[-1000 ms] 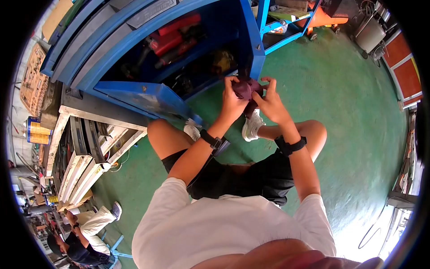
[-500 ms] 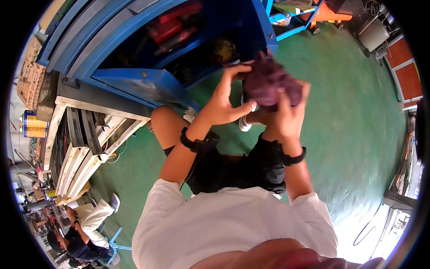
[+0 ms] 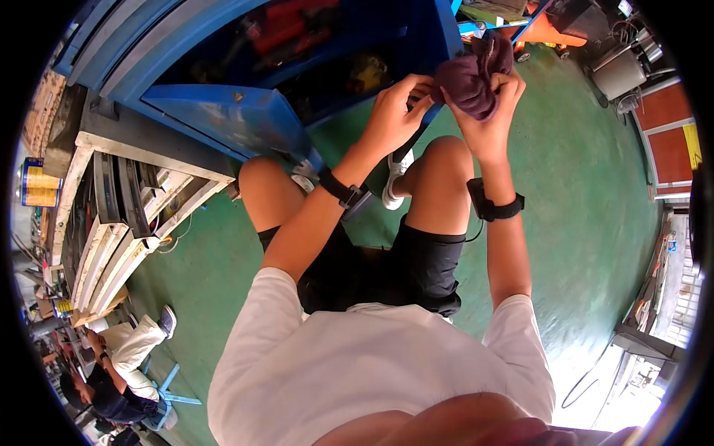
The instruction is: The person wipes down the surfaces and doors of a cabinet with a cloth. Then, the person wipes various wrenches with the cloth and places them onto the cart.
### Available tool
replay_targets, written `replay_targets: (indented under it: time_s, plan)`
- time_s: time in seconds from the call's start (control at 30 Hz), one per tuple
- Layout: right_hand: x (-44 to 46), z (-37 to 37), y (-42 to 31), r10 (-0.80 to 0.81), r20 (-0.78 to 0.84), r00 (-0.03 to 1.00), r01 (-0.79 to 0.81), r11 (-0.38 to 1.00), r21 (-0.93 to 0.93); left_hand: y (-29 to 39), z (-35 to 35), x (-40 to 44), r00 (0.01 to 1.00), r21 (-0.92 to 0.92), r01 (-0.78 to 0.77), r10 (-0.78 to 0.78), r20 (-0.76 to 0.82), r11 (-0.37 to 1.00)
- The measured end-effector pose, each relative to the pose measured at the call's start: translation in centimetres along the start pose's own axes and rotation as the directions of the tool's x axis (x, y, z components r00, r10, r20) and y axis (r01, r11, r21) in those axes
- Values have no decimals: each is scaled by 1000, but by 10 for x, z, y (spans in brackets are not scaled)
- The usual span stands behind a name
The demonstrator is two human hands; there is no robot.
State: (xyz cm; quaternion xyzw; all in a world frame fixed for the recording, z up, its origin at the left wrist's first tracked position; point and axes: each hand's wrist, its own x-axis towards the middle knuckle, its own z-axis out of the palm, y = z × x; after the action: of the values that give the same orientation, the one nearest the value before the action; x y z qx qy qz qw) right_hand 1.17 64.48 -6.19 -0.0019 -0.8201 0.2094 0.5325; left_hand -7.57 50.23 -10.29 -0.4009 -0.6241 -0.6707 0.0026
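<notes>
A dark purple cloth (image 3: 468, 85) is bunched up in my right hand (image 3: 487, 123), whose fingers are wrapped round it. It hangs in front of the blue cabinet's right edge. Just left of it is my left hand (image 3: 398, 115), fingers bent and thumb apart from them. Its fingertips come close to the cloth and the cabinet edge, and I cannot tell whether they touch either. The blue cabinet (image 3: 439, 30) stands open before me, with red items (image 3: 286, 33) and a yellowish item (image 3: 368, 70) on its dark shelves. Its door (image 3: 223, 111) swings out on the left.
A bench frame (image 3: 111, 141) holding metal bars is at my left. Behind it, a person (image 3: 111, 379) sits on a blue stool (image 3: 169, 394). An orange wheeled jack (image 3: 550, 33) and a grey metal container (image 3: 617, 74) stand on the green floor (image 3: 573, 186).
Both hands have moved upward in the view. The cloth has gone up and right with my right hand, while my left hand has come away from its side and bent its fingers.
</notes>
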Motion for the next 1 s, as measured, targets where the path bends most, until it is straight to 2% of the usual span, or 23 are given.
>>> replay_targets:
  time_s: [0.03, 0.1, 0.17, 0.23, 0.27, 0.3, 0.37, 0.43, 0.47, 0.57, 0.63, 0.67, 0.7, 0.77, 0.8, 0.83, 0.87, 0.97, 1.0]
  plan:
    - [3, 2, 8, -3, 12, 1000, 3, 1000, 5, 0, -3, 1, 999, 47, 6, -8, 35, 999]
    - [8, 0, 21, 179, 208, 961, -226, 946, 230, -1, -5, 1, 998, 83, 31, -36, 50, 996]
    - [9, -5, 24, 201, 273, 941, -271, 930, 247, -4, -3, 5, 994, 111, -1, -11, 111, 994]
    - [11, -11, 29, 192, 294, 936, -295, 884, 363, -7, 0, 12, 993, 97, -22, 10, 116, 995]
    - [5, -13, 46, 124, 286, 950, -217, 921, 323, -8, 1, 15, 988, 84, -17, 3, 157, 996]
    - [-1, -15, 53, 121, 293, 948, -213, 927, 309, -8, 3, 17, 980, 74, -11, -3, 197, 997]
    - [-13, -17, 60, 180, 353, 918, -298, 900, 317, -9, 7, 19, 980, 74, 4, -19, 200, 997]
    - [-28, -18, 76, 186, 379, 906, -294, 922, 252, -13, 8, 20, 973, 68, -5, -11, 230, 998]
    - [-37, -19, 85, 270, 465, 843, -413, 878, 240, -15, 8, 20, 968, 98, -27, 1, 251, 995]
    - [-52, -13, 95, 365, 540, 758, -536, 821, 198, -9, 9, 21, 966, 141, -49, 11, 260, 989]
    - [-42, -17, 79, 287, 432, 855, -455, 815, 358, -8, 8, 22, 968, 144, -60, 23, 251, 988]
    - [-32, -21, 70, 219, 399, 891, -372, 855, 362, -7, 9, 24, 963, 167, -55, 8, 270, 985]
    - [-18, -26, 58, 221, 401, 889, -376, 852, 363, -5, 9, 24, 956, 187, -48, -9, 293, 981]
    - [0, -33, 42, 399, 339, 852, -509, 783, 358, -3, 10, 24, 948, 200, -26, -39, 316, 980]
    - [2, -29, 47, 235, 258, 937, -301, 919, 254, -6, 12, 24, 956, 169, -52, 0, 293, 984]
    - [-1, -29, 48, 243, 255, 936, -306, 920, 245, -8, 15, 24, 962, 137, -82, 43, 271, 987]
    - [-7, -27, 48, 294, 293, 910, -377, 880, 288, -10, 17, 24, 959, 128, -85, 46, 279, 988]
    - [-24, -22, 64, 355, 381, 854, -488, 801, 348, -15, 20, 24, 972, 61, -27, 12, 234, 998]
    - [-26, -19, 67, 293, 393, 872, -433, 835, 340, -15, 21, 23, 977, 46, -51, 41, 210, 998]
